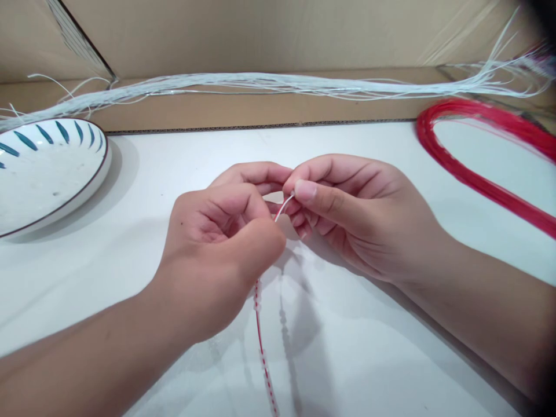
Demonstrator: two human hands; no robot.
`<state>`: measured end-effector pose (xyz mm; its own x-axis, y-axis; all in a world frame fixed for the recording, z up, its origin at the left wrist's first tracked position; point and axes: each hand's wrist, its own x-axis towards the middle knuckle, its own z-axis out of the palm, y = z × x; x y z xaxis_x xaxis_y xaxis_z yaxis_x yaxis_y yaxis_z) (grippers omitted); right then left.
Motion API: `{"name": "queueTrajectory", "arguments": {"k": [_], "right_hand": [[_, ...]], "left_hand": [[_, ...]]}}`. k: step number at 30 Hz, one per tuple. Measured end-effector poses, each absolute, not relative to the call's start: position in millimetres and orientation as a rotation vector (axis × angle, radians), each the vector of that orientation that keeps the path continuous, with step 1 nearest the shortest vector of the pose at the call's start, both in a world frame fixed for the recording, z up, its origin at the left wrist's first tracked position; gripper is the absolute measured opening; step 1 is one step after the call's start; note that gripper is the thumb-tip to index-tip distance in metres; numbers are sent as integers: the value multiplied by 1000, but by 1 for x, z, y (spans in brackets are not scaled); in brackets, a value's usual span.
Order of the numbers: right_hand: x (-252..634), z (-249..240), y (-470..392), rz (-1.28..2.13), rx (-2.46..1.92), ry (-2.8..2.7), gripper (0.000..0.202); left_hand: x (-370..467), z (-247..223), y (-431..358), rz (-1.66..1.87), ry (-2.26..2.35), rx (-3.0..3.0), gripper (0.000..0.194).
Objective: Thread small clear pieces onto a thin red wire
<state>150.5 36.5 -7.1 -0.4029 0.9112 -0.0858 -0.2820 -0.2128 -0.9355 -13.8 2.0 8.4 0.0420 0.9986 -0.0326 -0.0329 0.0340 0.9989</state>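
My left hand (pixel 226 249) is closed in a pinch on a thin red-and-white cord (pixel 259 324) near the middle of the view. Small clear beads (pixel 266 370) sit on the red cord where it hangs below that hand toward the bottom edge. The white end of the cord rises in a short curve between both hands. Thumb and forefinger of my right hand (pixel 365 214) pinch its tip. The fingertips of the two hands meet or nearly meet; whether a bead is between them is too small to tell.
A white plate (pixel 56 197) with blue-green strokes stands at the left. A bundle of white strands (pixel 243 83) stretches along the cardboard (pixel 269 113) at the back. Looped red cord (pixel 473 176) lies on the white table (pixel 174 162) at the right.
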Motion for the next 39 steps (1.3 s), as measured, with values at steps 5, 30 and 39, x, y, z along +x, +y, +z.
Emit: {"name": "queueTrajectory", "arguments": {"k": [5, 30, 39], "right_hand": [[151, -7, 37, 1733, -863, -1174, 22], [158, -6, 45, 1980, -691, -1022, 7], [158, -8, 46, 2073, -612, -969, 11]], "left_hand": [[-14, 8, 2, 1176, 1197, 1184, 24], [-15, 10, 2, 1236, 1057, 1100, 29], [-17, 7, 1, 1225, 1088, 1117, 26]]}}
